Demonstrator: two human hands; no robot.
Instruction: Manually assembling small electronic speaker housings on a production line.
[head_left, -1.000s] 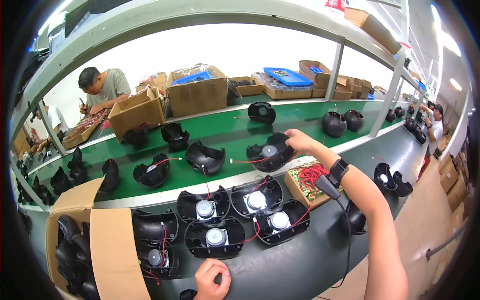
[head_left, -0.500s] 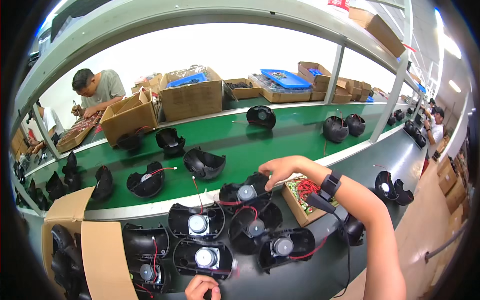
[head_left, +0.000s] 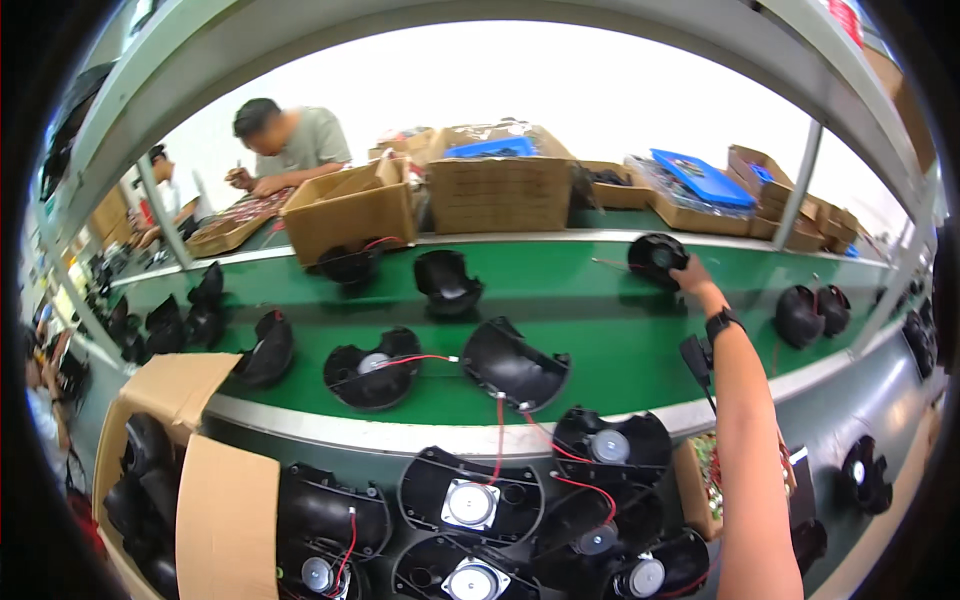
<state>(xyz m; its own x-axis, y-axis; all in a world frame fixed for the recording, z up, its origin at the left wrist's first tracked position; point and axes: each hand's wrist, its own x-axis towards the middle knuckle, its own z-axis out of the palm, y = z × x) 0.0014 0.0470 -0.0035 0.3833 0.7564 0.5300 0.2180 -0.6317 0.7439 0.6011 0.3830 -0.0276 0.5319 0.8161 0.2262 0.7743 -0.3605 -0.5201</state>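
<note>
My right arm stretches far across the green belt, and my right hand (head_left: 692, 274) closes on the rim of a round black speaker housing (head_left: 655, 258) with a thin wire trailing left. My left hand is out of view. Near me on the bench lie several open black housing halves with silver speakers, among them one housing with a square-framed speaker (head_left: 470, 504) and another (head_left: 610, 447) behind it, to the right. Red wires run from them. On the belt, a black half shell (head_left: 515, 365) and a housing with a red wire (head_left: 372, 368) lie nearer.
An open carton (head_left: 228, 520) of black shells stands at the near left. Right of the speakers, a small box (head_left: 700, 485) holds wired parts, partly behind my forearm. Cartons (head_left: 500, 195) and a blue tray (head_left: 703, 178) line the far side. A person (head_left: 295, 140) works across the belt.
My right hand has left the near speaker housing and reached out to the one on the far belt. My left hand has gone out of view. The view has swung left.
</note>
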